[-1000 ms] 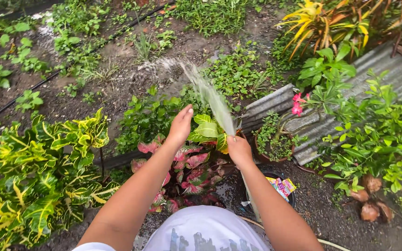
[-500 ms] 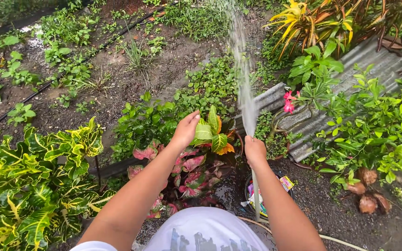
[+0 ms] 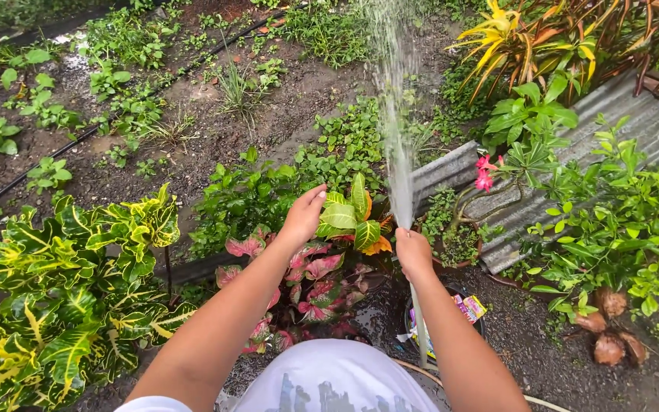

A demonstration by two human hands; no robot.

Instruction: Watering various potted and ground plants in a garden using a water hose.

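Water jet [image 3: 394, 114] swung upright, right hand [image 3: 413, 252] grip clamped on hose [image 3: 419, 320], left hand [image 3: 303, 217] open beside leaves [image 3: 348, 221]

Right hand [image 3: 413, 250] closed around the end of a pale hose [image 3: 419, 328]; water jet [image 3: 392, 114] rises from the fist and fans out over the soil bed. Left hand [image 3: 303, 217] open, fingers against a green-and-yellow leafy plant [image 3: 351, 217] (pink-leaved plant [image 3: 310, 286] just below it). Corrugated metal sheet [image 3: 619, 114] lies to the right; yellow-green croton [image 3: 55, 305] at left.
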